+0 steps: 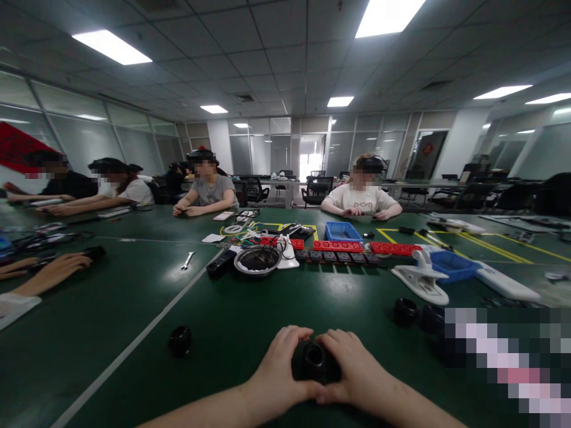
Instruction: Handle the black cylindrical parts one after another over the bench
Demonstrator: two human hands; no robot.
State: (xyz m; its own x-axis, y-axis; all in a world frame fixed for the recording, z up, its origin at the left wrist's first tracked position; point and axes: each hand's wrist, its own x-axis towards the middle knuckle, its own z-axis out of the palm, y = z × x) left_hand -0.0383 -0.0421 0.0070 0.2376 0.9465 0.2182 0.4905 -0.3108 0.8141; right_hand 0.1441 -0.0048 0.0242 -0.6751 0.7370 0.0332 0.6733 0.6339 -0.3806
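Both my hands rest on the green table near its front edge, curled around one small black ring-shaped part (pixel 314 356). My left hand (pixel 279 371) wraps its left side, thumb meeting the other thumb underneath. My right hand (pixel 357 371) wraps its right side. The fingers of both hands are closed on the part, which shows a round opening on top. A similar black round part (pixel 180 340) lies alone to the left. Two more black round parts (pixel 405 311) lie to the right.
A white clamp-like tool (pixel 422 279), blue trays (pixel 342 230), red and black blocks (pixel 339 246), a metal bowl (pixel 257 260) and a wrench (pixel 188 260) lie mid-table. Several people sit along the far and left sides; another person's hand (pixel 57 266) rests at left.
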